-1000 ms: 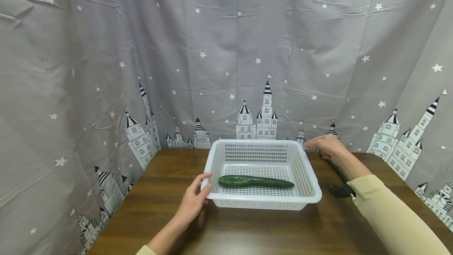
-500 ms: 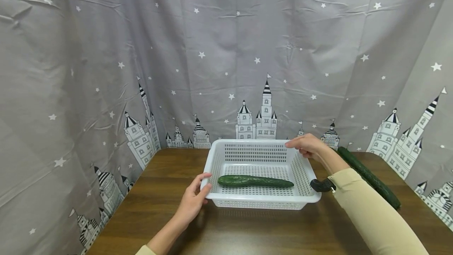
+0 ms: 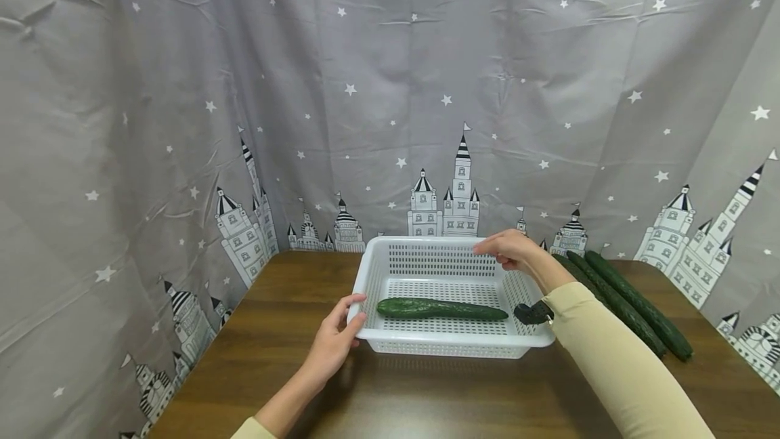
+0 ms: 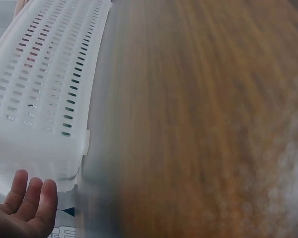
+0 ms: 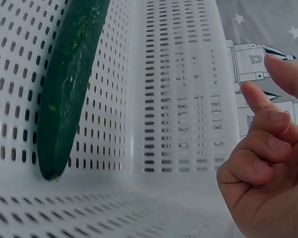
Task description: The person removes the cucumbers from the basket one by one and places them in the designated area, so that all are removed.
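A white plastic basket [image 3: 447, 345] with slotted walls sits on the table, and one cucumber [image 3: 441, 309] lies lengthwise in it. My left hand [image 3: 332, 337] holds the basket's left end by the rim, with thumb and fingers at its edge. In the left wrist view, fingertips [image 4: 48, 191] show beside the basket's corner. Over the basket's back right part hovers my right hand [image 3: 518, 253], which holds nothing. The right wrist view shows its index finger and thumb reaching out apart and the other fingers loosely bent, with the cucumber [image 5: 72, 94] well away from them.
Several more cucumbers [image 3: 640, 303] lie side by side on the table at the right, partly behind the right sleeve [image 3: 609, 351]. A grey curtain [image 3: 365, 87] with castles and stars hangs behind the brown wooden table [image 3: 256, 317].
My right hand has moved left, from beside the basket to above its back right part. The cucumbers at the right have come out from behind the arm. My left hand has stayed put.
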{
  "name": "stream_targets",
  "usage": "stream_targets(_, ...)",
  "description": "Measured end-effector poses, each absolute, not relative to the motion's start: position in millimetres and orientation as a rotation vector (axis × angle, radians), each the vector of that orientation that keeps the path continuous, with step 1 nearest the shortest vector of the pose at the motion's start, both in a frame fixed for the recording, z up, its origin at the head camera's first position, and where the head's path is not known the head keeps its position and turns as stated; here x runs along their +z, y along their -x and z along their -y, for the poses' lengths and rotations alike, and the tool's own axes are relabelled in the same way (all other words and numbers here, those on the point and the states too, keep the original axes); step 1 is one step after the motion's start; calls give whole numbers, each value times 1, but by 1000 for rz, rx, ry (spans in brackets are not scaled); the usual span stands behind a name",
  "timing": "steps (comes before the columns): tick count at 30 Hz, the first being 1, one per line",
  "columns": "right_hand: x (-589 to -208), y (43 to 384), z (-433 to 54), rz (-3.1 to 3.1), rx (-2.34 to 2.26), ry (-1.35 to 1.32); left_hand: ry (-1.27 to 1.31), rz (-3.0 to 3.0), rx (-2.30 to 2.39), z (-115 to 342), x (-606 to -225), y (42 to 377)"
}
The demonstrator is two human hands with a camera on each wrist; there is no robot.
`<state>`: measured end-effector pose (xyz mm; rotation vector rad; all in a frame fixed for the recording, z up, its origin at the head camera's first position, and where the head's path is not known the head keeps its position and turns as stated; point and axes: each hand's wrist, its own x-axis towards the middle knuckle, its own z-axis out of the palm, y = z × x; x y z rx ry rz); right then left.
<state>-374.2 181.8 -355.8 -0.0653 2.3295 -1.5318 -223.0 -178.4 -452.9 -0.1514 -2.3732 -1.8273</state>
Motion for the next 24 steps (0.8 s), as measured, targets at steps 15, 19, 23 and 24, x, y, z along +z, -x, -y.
stream_targets(15,-381,388,-155,-2346,-1439,78,188,2375,-1821,179,-452,222)
stream_targets(19,-389,387,-152,-2336,-1397,104,187,2387,-1820,179,-454,223)
stream_targets(23,-396,388,-149,-2314,-1368,144,179,2388,-1818,180,-454,223)
stream_targets(24,-397,388,-148,-2309,-1361,155,181,2386,-1818,180,-453,223)
